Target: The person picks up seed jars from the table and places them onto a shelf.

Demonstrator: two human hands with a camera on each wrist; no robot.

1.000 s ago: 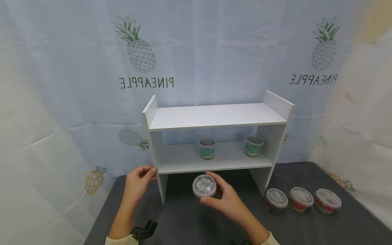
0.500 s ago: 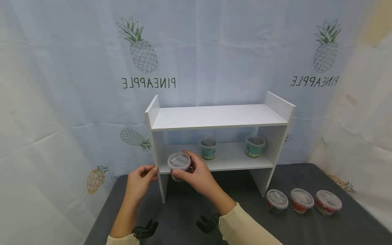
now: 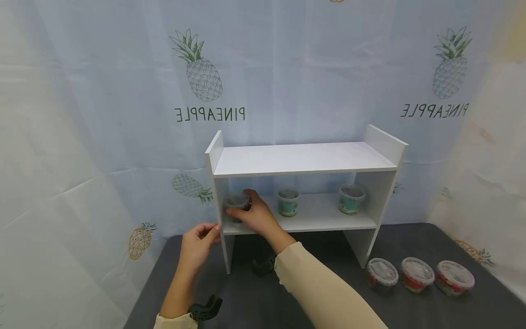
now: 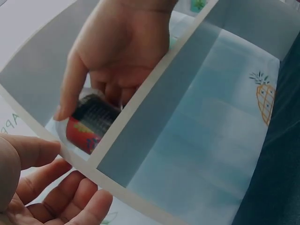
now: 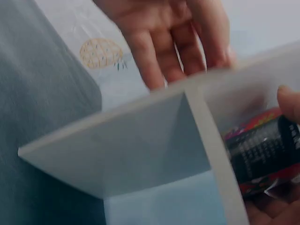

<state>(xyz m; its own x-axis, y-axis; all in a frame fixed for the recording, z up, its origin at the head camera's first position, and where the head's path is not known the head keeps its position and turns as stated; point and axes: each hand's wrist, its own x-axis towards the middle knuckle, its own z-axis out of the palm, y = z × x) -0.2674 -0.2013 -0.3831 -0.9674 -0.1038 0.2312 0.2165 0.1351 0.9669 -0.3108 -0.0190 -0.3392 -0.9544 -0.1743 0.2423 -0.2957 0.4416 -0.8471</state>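
My right hand [image 3: 260, 217] grips a lidded plastic cup [image 3: 237, 201] inside the left end of the white shelf unit's [image 3: 304, 158] middle level. Red and black printing shows on the cup [image 4: 89, 123] in the left wrist view; whether its base touches the board I cannot tell. Outside the unit, my left hand [image 3: 199, 246] pinches the front edge of the left side panel between thumb and fingers. Two teal-labelled cups stand upright on the same level: one near the middle [image 3: 288, 203], the other by the right panel [image 3: 351, 199].
Three lidded tubs with red labels, the left one [image 3: 382, 273], the middle one [image 3: 417, 274] and the right one [image 3: 454, 277], stand in a row on the dark table [image 3: 328, 297], right of the unit. A pineapple-print cloth [image 3: 287, 68] hangs behind.
My right hand has carried the cup left and up from in front of the unit into the middle level's left end. The left hand keeps its hold on the side panel.
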